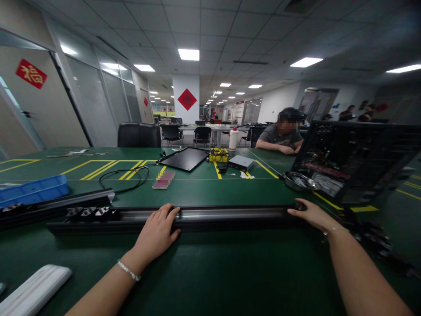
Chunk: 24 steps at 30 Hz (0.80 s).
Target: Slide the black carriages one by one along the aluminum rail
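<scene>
Green-matted workbench [213, 272] — black aluminium extrusion [204, 215] lies crosswise, left hand [158, 230] resting fingers apart, right hand [309, 215] fingers together, apparently steadying it.

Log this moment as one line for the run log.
left hand: on black metal rail | right hand: on rail's right end | nearby: metal dish, blue crate | co-worker: seated across table
</scene>
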Tool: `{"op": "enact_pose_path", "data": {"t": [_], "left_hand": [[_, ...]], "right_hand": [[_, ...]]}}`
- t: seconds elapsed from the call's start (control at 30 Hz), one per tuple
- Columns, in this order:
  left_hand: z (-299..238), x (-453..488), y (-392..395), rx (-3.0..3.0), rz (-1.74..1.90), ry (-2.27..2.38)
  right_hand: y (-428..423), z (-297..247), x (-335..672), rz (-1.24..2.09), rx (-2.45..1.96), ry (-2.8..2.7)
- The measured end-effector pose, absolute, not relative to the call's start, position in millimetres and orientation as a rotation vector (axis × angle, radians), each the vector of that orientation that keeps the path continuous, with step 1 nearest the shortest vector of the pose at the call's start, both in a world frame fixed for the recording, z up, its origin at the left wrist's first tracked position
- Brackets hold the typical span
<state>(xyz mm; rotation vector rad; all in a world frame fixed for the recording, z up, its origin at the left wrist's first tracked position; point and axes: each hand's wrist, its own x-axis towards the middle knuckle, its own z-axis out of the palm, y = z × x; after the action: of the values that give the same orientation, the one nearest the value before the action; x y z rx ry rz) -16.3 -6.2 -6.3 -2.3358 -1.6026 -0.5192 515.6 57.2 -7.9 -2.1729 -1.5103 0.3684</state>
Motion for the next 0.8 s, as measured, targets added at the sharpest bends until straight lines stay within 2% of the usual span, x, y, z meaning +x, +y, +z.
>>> {"op": "enact_pose_path", "data": {"t": [0.23, 0.8], "left_hand": [[-2, -14, -10, -2.341, -0.496, -1.621], [-4, -15, -8, -2.343, -0.507, -1.609]], "right_hand": [[58, -8, 522, 0.402, -2.184, -1.416], [51, -1, 515, 0.249, -2.205, -1.405]]}}
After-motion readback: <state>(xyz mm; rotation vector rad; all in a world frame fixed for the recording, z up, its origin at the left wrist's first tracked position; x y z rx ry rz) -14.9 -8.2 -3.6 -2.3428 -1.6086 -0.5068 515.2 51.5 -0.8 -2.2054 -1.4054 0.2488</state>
